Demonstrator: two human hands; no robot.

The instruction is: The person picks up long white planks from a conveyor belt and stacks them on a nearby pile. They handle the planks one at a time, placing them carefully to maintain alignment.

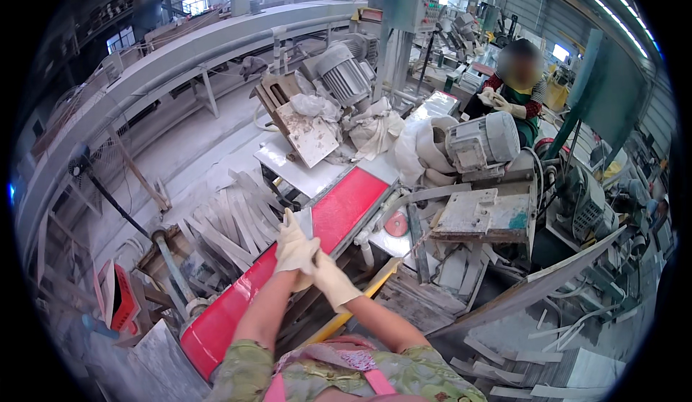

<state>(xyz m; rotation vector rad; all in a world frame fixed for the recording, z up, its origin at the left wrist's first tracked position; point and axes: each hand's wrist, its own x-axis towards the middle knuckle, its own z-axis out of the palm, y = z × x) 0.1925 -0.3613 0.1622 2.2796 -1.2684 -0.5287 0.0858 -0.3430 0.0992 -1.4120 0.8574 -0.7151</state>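
Observation:
My two hands, both in white gloves, meet over the near end of a long red machine table (346,204). My left hand (293,242) points its fingers up and away, stretched out. My right hand (333,281) lies against the left wrist and pinches the glove's cuff there. A small grey stone strip (306,222) lies on the red table just beside my left fingertips; I cannot tell whether it touches them. A round red disc (396,223) sits at the table's right edge, by the saw unit.
Grey electric motors (484,141) and crumpled white sacks (375,130) crowd the machine beyond the table. Cut stone strips (231,218) are heaped on the floor at left, near a red crate (119,297). A gloved person in a green apron (515,92) works at the back right.

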